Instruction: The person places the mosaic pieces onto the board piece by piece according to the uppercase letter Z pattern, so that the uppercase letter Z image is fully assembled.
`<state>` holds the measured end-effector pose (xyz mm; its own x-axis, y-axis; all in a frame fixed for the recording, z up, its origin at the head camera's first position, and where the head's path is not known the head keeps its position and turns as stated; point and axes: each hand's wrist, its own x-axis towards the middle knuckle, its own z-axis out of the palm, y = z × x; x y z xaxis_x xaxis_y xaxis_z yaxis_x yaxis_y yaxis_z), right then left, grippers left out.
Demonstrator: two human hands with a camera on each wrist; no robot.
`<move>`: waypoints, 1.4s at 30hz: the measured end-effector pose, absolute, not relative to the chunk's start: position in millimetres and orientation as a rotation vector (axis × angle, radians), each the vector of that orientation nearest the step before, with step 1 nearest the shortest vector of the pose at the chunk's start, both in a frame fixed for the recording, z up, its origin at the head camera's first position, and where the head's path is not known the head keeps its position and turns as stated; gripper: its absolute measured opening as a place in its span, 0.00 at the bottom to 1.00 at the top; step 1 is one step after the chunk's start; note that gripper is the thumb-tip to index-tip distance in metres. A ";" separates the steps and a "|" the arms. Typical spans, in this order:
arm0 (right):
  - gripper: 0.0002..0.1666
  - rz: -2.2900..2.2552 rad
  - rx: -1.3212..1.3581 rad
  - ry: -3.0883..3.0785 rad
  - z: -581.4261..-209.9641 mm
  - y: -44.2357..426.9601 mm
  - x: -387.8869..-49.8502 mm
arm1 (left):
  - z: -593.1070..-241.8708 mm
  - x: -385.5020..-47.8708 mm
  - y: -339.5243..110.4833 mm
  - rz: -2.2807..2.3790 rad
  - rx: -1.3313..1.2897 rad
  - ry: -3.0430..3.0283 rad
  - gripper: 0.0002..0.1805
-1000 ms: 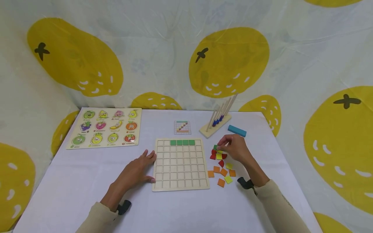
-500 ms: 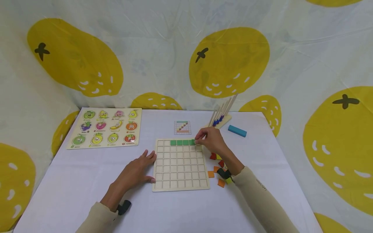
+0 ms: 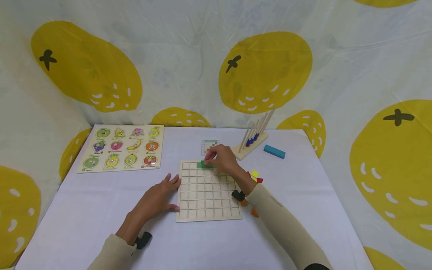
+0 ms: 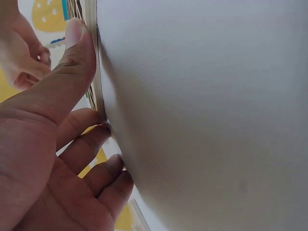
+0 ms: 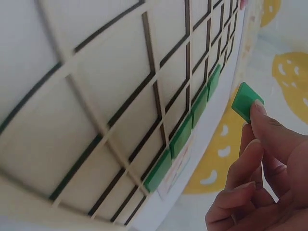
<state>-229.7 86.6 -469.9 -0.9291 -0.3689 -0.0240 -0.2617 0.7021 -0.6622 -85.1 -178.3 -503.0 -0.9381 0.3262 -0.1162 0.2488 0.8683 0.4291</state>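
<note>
A wooden grid board (image 3: 209, 195) lies on the white table, with green tiles in its far row; the right wrist view shows several of those tiles (image 5: 181, 136). My right hand (image 3: 222, 159) is over the far row, and in the right wrist view the hand (image 5: 269, 168) pinches a green square tile (image 5: 246, 100) between thumb and finger, held off the board. My left hand (image 3: 158, 198) rests at the board's left edge, thumb and fingertips against it; in the left wrist view this hand (image 4: 62, 144) has its thumb on the board's side (image 4: 91, 29).
A fruit picture board (image 3: 121, 148) lies at the back left. Behind the grid is a small pattern card (image 3: 205, 147), partly hidden by my right hand. A pegged wooden stand (image 3: 251, 144) and a blue block (image 3: 274, 151) are back right. Yellow (image 3: 255, 174), red and orange pieces lie right of the grid.
My right hand has moved left from the loose pieces to above the far row, carrying a green tile. The left hand has stayed at the board's edge.
</note>
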 end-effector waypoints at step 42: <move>0.03 -0.902 -0.474 2.773 -475.8 59.9 -217.0 | -506.1 -85.8 -178.9 0.647 0.425 2.844 0.61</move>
<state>-217.0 59.9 -475.8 -0.9314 -0.3556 -0.0773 -0.2421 0.7641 -0.5979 -85.8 -178.9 -506.1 -0.9400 0.3180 -0.1237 0.2333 0.8635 0.4472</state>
